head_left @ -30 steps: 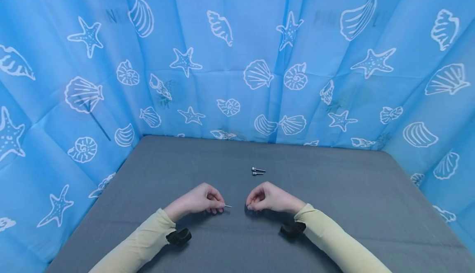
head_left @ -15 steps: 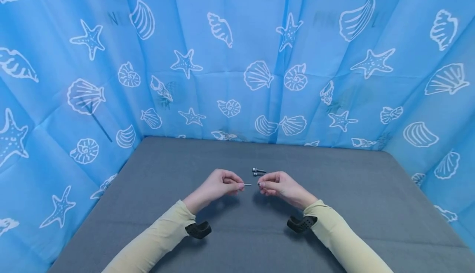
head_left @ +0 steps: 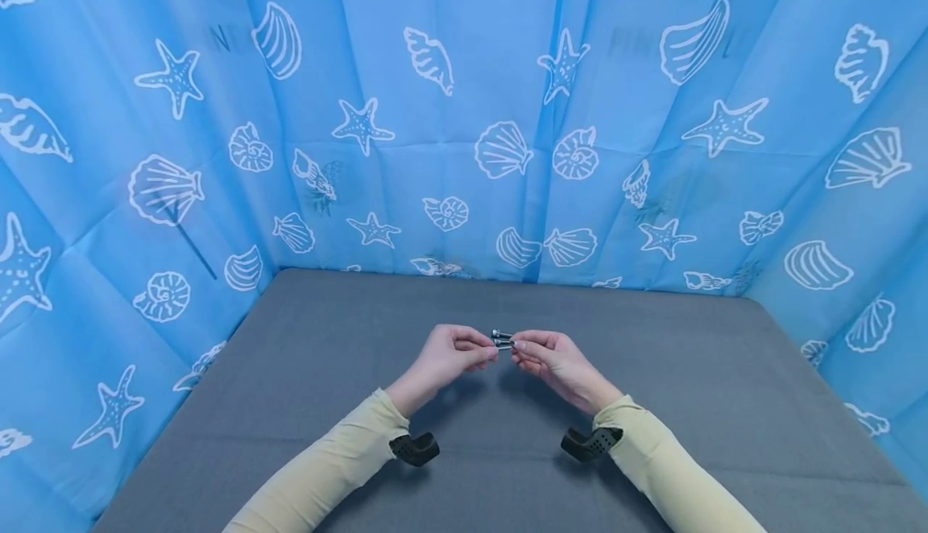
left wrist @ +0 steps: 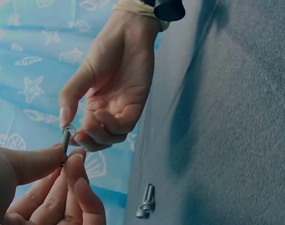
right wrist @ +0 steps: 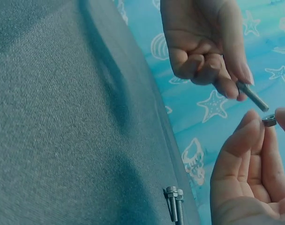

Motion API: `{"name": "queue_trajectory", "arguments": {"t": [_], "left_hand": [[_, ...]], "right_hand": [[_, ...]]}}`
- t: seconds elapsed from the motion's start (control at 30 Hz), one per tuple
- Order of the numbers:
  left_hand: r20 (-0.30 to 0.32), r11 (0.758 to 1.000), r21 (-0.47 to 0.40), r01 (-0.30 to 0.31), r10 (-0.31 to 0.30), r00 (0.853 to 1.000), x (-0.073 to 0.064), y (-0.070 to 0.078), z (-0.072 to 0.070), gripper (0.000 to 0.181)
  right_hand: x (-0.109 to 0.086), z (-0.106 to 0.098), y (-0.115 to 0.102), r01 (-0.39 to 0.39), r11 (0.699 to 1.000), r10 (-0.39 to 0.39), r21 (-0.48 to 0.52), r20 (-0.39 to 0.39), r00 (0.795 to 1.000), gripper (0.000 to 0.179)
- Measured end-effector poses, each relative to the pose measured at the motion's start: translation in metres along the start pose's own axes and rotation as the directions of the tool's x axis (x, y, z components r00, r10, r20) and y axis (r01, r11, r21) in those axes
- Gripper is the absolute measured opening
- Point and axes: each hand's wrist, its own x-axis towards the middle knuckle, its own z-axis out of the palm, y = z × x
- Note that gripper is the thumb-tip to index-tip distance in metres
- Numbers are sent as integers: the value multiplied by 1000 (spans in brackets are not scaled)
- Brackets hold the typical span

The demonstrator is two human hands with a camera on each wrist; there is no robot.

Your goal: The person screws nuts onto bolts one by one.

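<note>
My left hand [head_left: 451, 358] pinches a silver bolt [right wrist: 255, 97] between thumb and fingertips near its head, its shank pointing toward the other hand. A small metal nut [right wrist: 269, 121] is pinched between the thumb and finger of my right hand [head_left: 557, 361]. In the right wrist view, the bolt's tip is right at the nut's opening. The left wrist view shows the bolt [left wrist: 66, 141] reaching up to the right thumb and finger, which partly hide the nut. Both hands are raised over the table, facing each other.
Two more silver bolts [right wrist: 174, 202] lie side by side on the grey cloth-covered table [head_left: 348, 307], just behind the hands in the head view. A blue curtain [head_left: 449, 98] with white shell prints stands around the table's back and sides. Each wrist wears a black camera mount [head_left: 415, 449].
Both hands have moved forward and up, the left also to the right, and come together. The bolt's tip now meets the nut, where a gap showed before.
</note>
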Motion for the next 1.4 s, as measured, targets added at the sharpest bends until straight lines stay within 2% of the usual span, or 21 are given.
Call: {"name": "queue_trajectory", "arguments": {"t": [0.17,0.4,0.53,0.7,0.93,1.13,1.4], "left_hand": [[-32,999,-26,19,-20,999,-1,0,3,12],[-49,999,-33,31,-33,998,-2,0,5,13],[-61,999,-33,13,-15,998,-1,-3,6,11],[-76,999,-28,-18,15,997,1,-7,7,13],[-93,998,-52,-20,15,996,1,-9,7,19],[-93,996,-90,-10,2,996,1,-11,7,19],[-86,998,-59,-33,28,996,2,-10,7,15]], "right_hand": [[-1,2,1,15,1000,-15,3,-2,1000,53],[0,4,4,31,1000,-31,-1,-4,1000,45],[0,3,5,39,999,-39,-8,4,999,47],[2,1,8,69,994,-69,-82,5,998,47],[3,3,11,135,976,-140,-172,-20,990,45],[3,4,12,198,951,-216,-237,-55,975,42],[3,5,12,281,912,-309,-300,-50,950,37]]}}
